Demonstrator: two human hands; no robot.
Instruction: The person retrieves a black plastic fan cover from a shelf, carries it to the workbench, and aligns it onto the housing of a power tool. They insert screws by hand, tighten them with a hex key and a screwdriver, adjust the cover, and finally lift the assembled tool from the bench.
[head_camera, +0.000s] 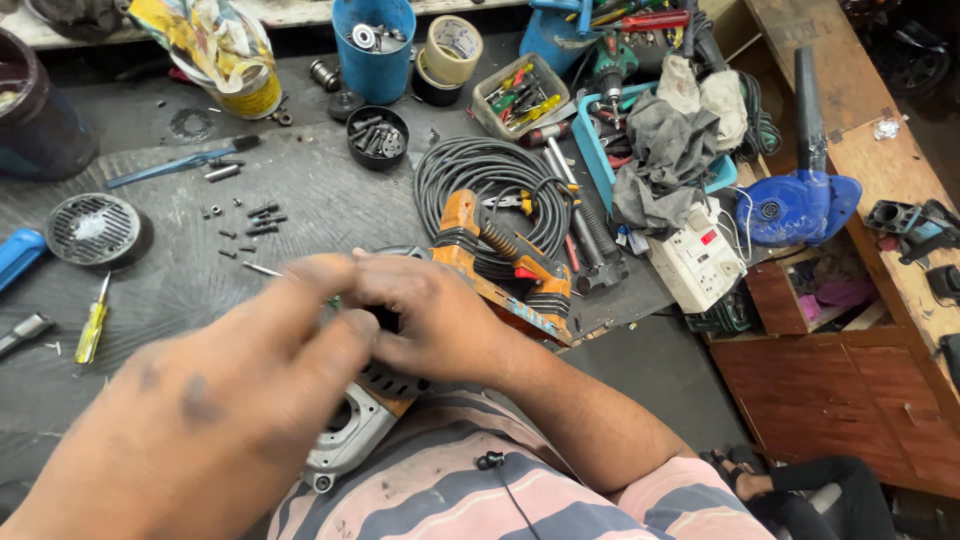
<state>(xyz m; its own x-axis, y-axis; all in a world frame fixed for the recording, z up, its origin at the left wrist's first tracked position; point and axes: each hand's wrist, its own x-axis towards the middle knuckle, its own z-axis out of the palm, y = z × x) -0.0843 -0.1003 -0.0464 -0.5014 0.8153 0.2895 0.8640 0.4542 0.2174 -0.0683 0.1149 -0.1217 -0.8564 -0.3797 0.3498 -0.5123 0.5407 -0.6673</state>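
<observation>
**Two hands on one power tool**

Both hands meet at the centre of the frame over one grey and orange power tool (365, 425) lying at the near edge of the desk (320, 190). The left hand (215, 400), blurred, has its fingers curled against the tool's top; how firm its grip is cannot be told. The right hand (435, 320) is closed around the tool's upper part. Just behind lies one coil of black cable (480, 180). At left lie one yellow screwdriver (92, 325) and one round metal grille (93, 228); about ten loose dark screws (255, 222) are scattered between. One blue blower (800, 195) sits at right.
</observation>
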